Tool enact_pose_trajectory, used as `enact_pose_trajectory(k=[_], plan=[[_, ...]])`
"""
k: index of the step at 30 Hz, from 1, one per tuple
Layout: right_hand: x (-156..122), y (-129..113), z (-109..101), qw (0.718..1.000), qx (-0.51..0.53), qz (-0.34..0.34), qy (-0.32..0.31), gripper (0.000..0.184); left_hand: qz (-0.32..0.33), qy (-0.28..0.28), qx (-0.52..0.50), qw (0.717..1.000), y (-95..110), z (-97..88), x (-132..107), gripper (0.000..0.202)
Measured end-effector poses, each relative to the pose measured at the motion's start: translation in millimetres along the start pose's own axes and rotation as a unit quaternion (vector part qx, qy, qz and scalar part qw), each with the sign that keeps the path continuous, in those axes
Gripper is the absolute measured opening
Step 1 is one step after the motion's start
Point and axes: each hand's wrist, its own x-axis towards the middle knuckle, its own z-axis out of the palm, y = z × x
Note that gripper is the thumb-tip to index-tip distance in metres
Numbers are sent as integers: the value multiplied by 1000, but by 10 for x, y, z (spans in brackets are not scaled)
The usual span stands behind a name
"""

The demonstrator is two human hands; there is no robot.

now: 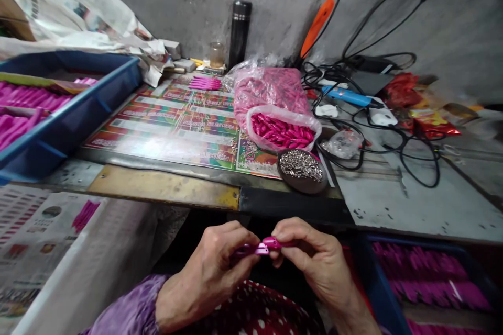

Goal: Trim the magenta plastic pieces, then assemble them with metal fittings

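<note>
My left hand point(214, 259) is closed on a light purple-pink plastic piece point(261, 249), most of it hidden by the fingers. Pinched in my right hand point(320, 256) is a darker magenta plastic piece point(271, 242). The ends of both pieces meet between my fingertips, above my lap and just in front of the table edge. On the table beyond, a plastic bag point(253, 110) lies open, full of small magenta pieces point(283, 130). A dark round dish point(306, 186) of small metal parts point(301, 165) stands at the front edge.
Blue trays of pink pieces stand at the left point(113, 81) and lower right point(383, 277). A row of pink pieces point(205, 82) lies on the printed sheet point(173, 125). Behind stands a black flask point(239, 34). Tangled black cables point(420, 167) cover the right side.
</note>
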Motion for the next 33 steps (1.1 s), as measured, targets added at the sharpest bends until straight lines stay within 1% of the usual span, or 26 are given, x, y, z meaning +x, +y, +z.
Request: enact_pose_trajectory(k=[5, 8, 11, 14, 16, 18, 24, 28, 33], plan=[[-10, 75, 14, 999, 8, 21, -23, 18, 5, -24, 5, 1000, -16, 23, -67, 13], [-36, 120, 44, 999, 3, 30, -32, 16, 18, -26, 21, 999, -25, 26, -94, 15], [-86, 144, 57, 997, -66, 45, -7, 18, 21, -20, 41, 999, -55, 36, -125, 13], [-141, 134, 72, 985, -167, 27, 23, 26, 30, -8, 66, 997, -95, 62, -162, 12], [-164, 116, 97, 977, -210, 12, 33, 24, 37, -5, 78, 996, -118, 82, -185, 12], [-177, 105, 135, 972, -231, 9, 37, 21, 43, -4, 82, 996, -137, 100, -204, 12], [-194, 157, 240, 966, -256, -1, 38, 21, 55, 3, 100, 993, -191, 119, -243, 9], [-212, 207, 253, 964, -264, -16, 42, 22, 66, 6, 123, 990, -210, 121, -259, 11], [-241, 230, 247, 964, -264, -7, 38, 18, 65, 18, 132, 989, -241, 156, -284, 12]])
